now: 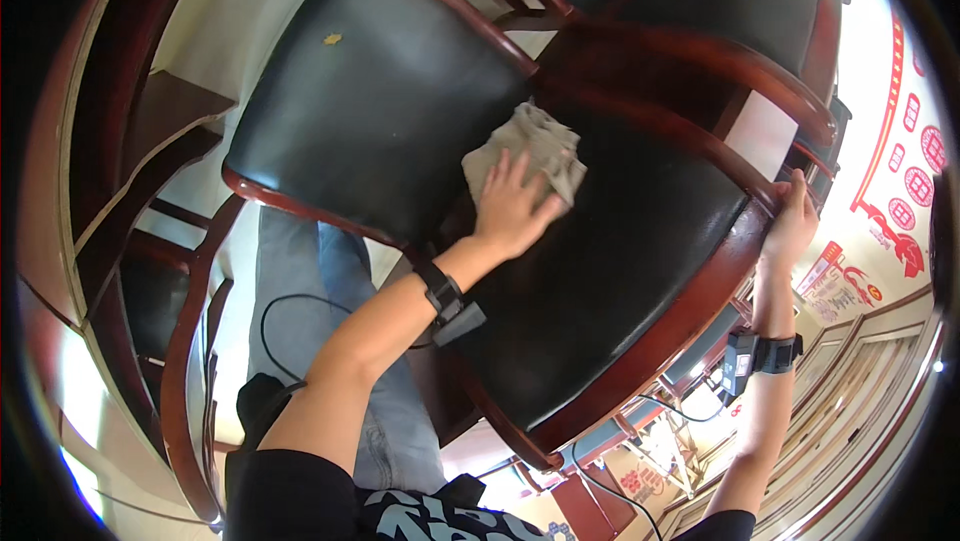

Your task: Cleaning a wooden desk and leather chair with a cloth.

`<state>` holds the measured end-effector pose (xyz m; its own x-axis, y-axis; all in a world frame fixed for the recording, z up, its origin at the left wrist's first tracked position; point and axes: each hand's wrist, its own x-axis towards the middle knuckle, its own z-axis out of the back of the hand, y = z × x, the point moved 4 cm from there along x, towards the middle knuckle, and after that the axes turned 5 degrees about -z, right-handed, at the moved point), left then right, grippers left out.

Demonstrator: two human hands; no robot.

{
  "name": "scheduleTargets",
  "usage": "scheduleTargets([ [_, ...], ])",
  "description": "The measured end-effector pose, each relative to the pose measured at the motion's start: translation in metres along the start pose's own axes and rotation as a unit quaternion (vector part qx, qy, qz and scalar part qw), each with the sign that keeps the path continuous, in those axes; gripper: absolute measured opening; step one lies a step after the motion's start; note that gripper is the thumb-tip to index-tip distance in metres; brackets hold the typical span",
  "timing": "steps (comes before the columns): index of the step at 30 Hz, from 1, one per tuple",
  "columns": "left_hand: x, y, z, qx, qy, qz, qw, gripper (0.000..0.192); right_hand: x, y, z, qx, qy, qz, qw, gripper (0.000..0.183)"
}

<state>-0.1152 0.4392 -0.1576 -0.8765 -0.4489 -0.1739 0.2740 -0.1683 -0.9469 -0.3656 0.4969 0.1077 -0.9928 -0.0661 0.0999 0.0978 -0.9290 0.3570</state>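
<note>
My left hand (517,207) lies palm down with fingers spread on a folded grey-beige cloth (551,140). The cloth rests where two black padded chair seats meet, at the inner edge of the right-hand seat (615,241). The other seat (375,106) lies to the upper left and bears a small yellowish patch (332,39). At the right, my right hand (793,215) is closed around the reddish-brown wooden frame (739,158) of the right-hand chair. The fingertips under the cloth's far side are not hidden; the palm covers its near edge.
More dark-seated wooden chairs (720,8) stand close together beyond. At the left are a curved chair frame (184,361) and brown wooden panels (169,113). A black cable (300,295) loops near my left arm, and another cable (615,496) hangs at the lower right.
</note>
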Motion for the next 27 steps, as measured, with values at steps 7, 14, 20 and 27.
scheduleTargets([
  [7, -0.046, -0.064, 0.035, -0.067, 0.052, -0.172, 0.981, 0.067, 0.005, -0.011, 0.006, 0.051, 0.026, -0.009, 0.998, 0.043],
  [14, 0.036, 0.007, -0.004, -0.139, 0.011, -0.058, 0.988, 0.072, 0.002, -0.003, 0.009, 0.024, 0.029, -0.007, 0.999, 0.043],
  [20, 0.092, 0.023, -0.011, -0.178, 0.090, 0.074, 0.977, 0.069, 0.007, -0.008, 0.014, 0.016, 0.033, -0.028, 0.999, 0.042],
  [27, -0.020, 0.073, -0.011, -0.146, 0.063, 0.094, 0.983, 0.067, 0.006, -0.011, -0.001, 0.048, 0.076, -0.004, 0.996, 0.039],
])
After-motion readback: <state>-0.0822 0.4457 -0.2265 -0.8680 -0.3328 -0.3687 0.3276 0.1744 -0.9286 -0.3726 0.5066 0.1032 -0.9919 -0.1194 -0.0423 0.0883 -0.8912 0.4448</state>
